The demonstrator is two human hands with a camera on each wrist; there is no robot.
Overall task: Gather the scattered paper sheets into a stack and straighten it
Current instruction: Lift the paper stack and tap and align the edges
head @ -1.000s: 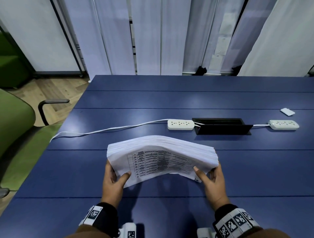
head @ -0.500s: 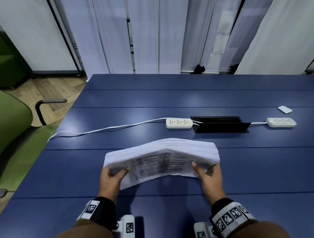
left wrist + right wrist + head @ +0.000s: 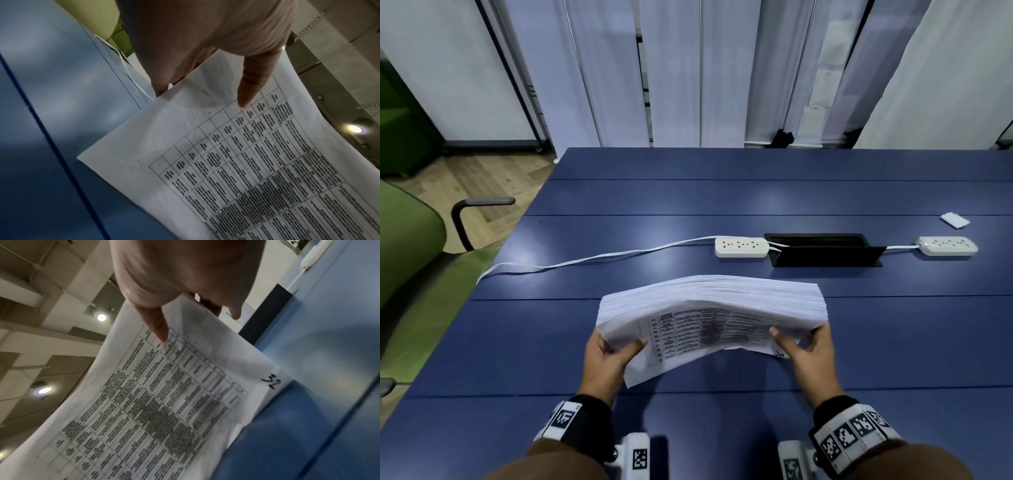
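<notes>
A thick stack of white paper sheets (image 3: 709,305) stands on edge above the blue table (image 3: 722,198), bowed upward in the middle. Its front sheet (image 3: 236,162) carries a printed table and the handwritten number 32 (image 3: 272,381). My left hand (image 3: 607,356) grips the stack's left end, thumb (image 3: 252,81) on the printed face, fingers behind. My right hand (image 3: 808,353) grips the right end the same way, thumb (image 3: 156,322) on the front sheet. The front sheet's lower left corner hangs below the rest.
Two white power strips (image 3: 741,246) (image 3: 948,245) and a white cable (image 3: 585,262) lie beyond the stack, either side of a black cable box (image 3: 825,255). A small white card (image 3: 954,220) lies far right. A green chair (image 3: 410,260) stands at the table's left edge.
The stack has dropped slightly and flattened its arch, while both hands keep hold of its ends. The front sheet's loose corner still hangs low on the left.
</notes>
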